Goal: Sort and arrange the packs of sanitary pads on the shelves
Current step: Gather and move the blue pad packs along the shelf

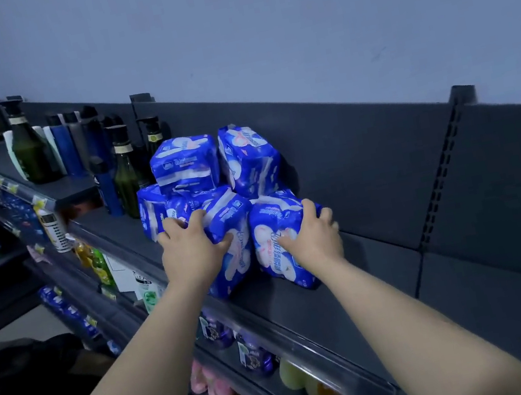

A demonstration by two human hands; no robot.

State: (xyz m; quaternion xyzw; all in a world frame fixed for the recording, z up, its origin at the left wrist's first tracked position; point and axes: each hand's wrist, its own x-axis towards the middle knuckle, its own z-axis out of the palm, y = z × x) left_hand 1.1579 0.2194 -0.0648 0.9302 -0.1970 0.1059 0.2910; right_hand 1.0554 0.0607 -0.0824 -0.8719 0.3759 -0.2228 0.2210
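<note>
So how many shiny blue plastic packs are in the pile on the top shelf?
6 blue plastic packs: two on top, one far left, one mid-pile, one gripped by the left hand, one by the right hand. Others may hide behind.

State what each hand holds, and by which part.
Left hand grips the front-left pack by its top; right hand grips the front-right pack by its top.

Arms (127,377): bare, both extended forward.
Left hand (191,249): fingers curled over left pack (236,264), thumb on its front.
Right hand (314,236): fingers curled over right pack (274,264), thumb on its front.
</note>
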